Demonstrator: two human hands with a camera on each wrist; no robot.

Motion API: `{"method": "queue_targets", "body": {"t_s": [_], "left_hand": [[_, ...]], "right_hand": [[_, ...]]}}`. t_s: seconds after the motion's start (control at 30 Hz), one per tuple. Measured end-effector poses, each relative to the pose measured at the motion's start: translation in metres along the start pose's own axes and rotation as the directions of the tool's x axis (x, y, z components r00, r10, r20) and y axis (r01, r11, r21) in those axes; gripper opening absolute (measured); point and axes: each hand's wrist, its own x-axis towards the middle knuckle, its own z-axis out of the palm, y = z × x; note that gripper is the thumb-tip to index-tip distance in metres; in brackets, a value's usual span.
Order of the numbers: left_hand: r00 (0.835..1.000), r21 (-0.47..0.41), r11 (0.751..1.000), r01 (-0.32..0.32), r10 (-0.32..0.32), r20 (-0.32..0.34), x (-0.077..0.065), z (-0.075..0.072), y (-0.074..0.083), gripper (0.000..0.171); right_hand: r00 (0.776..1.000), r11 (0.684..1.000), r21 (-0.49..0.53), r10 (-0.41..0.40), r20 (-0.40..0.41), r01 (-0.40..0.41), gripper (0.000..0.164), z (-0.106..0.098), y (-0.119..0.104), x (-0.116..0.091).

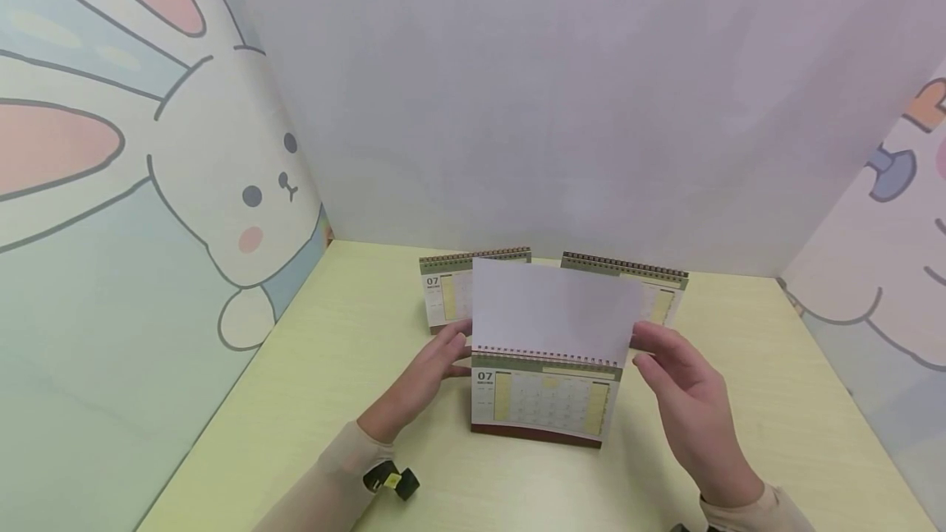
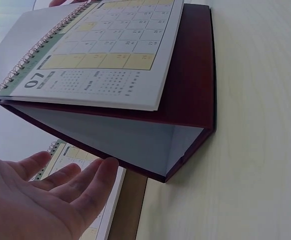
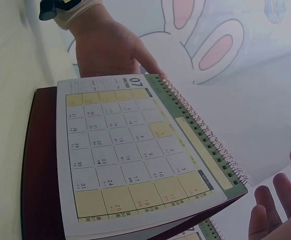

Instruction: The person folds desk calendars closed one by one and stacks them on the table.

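Note:
A desk calendar stands in the middle of the table, its July page facing me. From its spiral binding, a blank white sheet rises upright. My left hand is at the calendar's left side with fingers spread; in the left wrist view, fingertips are right at the lower edge of the dark red stand. On the other side, my right hand curves loosely, fingertips right at the white sheet's right edge and thumb apart from the fingers. The right wrist view shows its fingers beside the binding.
Behind the front calendar stand two similar calendars, one at back left and one at back right, both partly hidden by the white sheet. The pale yellow table meets a plain back wall, with rabbit-printed panels at the sides.

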Motion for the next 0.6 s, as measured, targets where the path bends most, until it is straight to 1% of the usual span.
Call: {"method": "queue_targets", "body": {"t_s": [0.2,0.3,0.37,0.43,0.5,0.6], "left_hand": [[1.0,0.001,1.0,-0.002,0.002,0.001,0.0,0.0,0.0,0.069],[1.0,0.003,1.0,-0.002,0.002,0.002,0.0,0.0,0.0,0.07],[1.0,0.002,1.0,0.002,-0.002,0.001,0.001,0.001,0.0,0.071],[1.0,0.0,1.0,0.005,-0.005,-0.001,0.001,0.001,0.0,0.071],[1.0,-0.004,1.0,0.008,-0.008,-0.002,0.001,0.001,0.0,0.071],[1.0,-0.009,1.0,0.012,-0.012,-0.001,0.0,0.001,0.0,0.072]], "right_hand": [[1.0,1.0,0.003,-0.016,0.001,0.016,0.048,0.001,-0.001,0.001],[0.996,0.996,0.06,-0.073,0.047,0.07,0.052,-0.002,0.001,0.002],[0.989,0.988,0.108,-0.121,0.08,0.112,0.055,-0.004,0.004,0.003],[0.975,0.971,0.176,-0.186,0.124,0.163,0.058,-0.007,0.008,0.004],[0.967,0.961,0.206,-0.216,0.134,0.186,0.059,-0.008,0.01,0.005],[0.962,0.955,0.219,-0.234,0.139,0.201,0.06,-0.008,0.012,0.005]]}}
